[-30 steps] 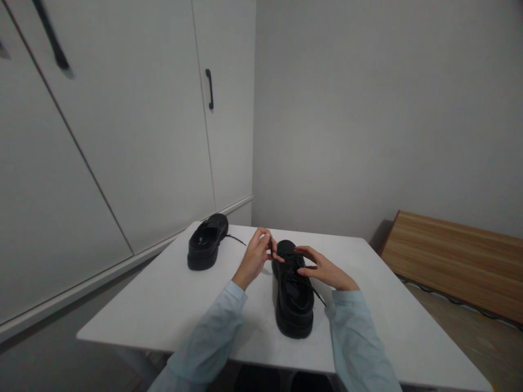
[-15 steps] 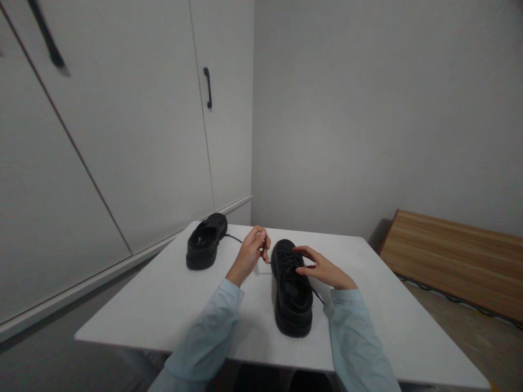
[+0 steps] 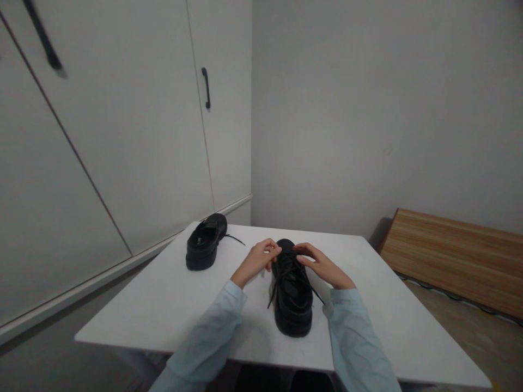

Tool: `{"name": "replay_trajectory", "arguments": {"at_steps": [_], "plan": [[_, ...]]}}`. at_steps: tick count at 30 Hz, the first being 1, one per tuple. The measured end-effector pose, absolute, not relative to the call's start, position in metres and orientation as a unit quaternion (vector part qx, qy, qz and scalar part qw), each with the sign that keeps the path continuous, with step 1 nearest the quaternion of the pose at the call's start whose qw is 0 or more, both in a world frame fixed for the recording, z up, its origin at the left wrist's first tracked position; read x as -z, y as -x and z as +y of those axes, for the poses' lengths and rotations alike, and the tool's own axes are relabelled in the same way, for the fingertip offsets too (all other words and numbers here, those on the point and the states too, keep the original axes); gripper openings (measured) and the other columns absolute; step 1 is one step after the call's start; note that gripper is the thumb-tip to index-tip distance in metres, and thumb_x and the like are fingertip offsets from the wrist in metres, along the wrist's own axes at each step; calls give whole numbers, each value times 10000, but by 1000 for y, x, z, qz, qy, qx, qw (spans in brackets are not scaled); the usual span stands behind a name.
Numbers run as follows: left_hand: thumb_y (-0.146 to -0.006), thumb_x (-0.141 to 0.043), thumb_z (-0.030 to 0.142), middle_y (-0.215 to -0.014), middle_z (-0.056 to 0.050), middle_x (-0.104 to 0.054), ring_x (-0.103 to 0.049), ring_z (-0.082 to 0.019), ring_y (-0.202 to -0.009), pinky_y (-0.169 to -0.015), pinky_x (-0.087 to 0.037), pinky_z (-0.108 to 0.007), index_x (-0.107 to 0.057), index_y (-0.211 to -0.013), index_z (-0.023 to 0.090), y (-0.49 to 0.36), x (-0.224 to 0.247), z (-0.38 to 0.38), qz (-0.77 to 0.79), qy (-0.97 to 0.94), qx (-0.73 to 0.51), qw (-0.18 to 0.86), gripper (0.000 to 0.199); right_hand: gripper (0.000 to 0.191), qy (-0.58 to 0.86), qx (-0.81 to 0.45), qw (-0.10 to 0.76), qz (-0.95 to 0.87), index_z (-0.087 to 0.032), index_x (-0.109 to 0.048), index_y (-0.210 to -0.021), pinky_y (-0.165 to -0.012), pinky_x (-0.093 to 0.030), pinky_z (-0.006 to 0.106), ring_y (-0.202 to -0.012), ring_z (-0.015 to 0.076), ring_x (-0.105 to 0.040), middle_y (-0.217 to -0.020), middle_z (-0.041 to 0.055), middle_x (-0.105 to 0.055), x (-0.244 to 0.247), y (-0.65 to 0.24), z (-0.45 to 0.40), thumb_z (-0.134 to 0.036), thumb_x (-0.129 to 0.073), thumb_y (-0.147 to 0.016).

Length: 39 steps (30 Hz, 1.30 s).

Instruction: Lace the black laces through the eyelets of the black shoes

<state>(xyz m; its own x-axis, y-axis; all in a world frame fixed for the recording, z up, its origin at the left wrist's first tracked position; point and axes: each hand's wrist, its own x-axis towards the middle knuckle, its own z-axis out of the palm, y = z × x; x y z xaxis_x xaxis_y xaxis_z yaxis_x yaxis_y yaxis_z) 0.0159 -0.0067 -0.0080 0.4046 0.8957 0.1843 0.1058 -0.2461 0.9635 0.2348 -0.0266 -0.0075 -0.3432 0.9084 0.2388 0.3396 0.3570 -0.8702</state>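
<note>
1. I'm seeing a smooth black lace-up shoe (image 3: 293, 321) resting on the white table (image 3: 163, 316).
2. The left hand (image 3: 259, 258) is sitting half-curled beside its toe (image 3: 285, 243); I can't tell if it's pinching anything.
3. The right hand (image 3: 324, 268) is sitting spread beside its thin laces (image 3: 289, 265).

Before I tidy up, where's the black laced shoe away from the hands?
Head view: the shoe stands back left on the white table, left of the left hand.
</note>
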Motion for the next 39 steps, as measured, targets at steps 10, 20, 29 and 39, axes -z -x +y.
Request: {"name": "replay_trajectory", "arguments": {"at_steps": [10, 20, 29, 39], "plan": [[-762, -572, 422, -660, 9, -541, -498, -93, -518, -405, -418, -175, -597, -818, 149, -29, 17, -4, 432, -691, -431, 388, 280, 259, 471, -310, 458, -687, -172, -636, -776, -774, -480, 331, -814, 191, -614, -822, 51, -673, 23, -228, -5, -428, -593, -781], [-707, -626, 398, -603, 37, -491, -486, -92, -517, -403, -427, -174, -554, -742, 154, -37, 24, -1, 427, -668, -442, 419, 257, 249, 479, -295, 488, -667, -171, -611, -661, -847, -457, 365, -867, 214, -618, -909, 88, -680, 30, -219, 1, -415, -653, -696], [-793, -520, 311, -573, 53, -501, -506, -83, -456, -422, -418, -181, -488, -764, 170, -34, 31, 2, 440, -654, -440, 430, 148, 222, 483, -237, 484, -690, -199, -559, -739, -819, -434, 357, -852, 202, -559, -860, 53, -612, 40, -230, 3, -417, -557, -778], [-845, -468, 271, -575, 50, -522, -537, -89, -449, -459, -415, -193, -439, -763, 177, -31, 28, 1, 465, -655, -411, 431, 129, 185, 510, -229, 454, -694, -194, -544, -732, -774, -429, 359, -791, 200, -548, -788, 39, -580, 45, -237, 4, -375, -543, -768]]}}
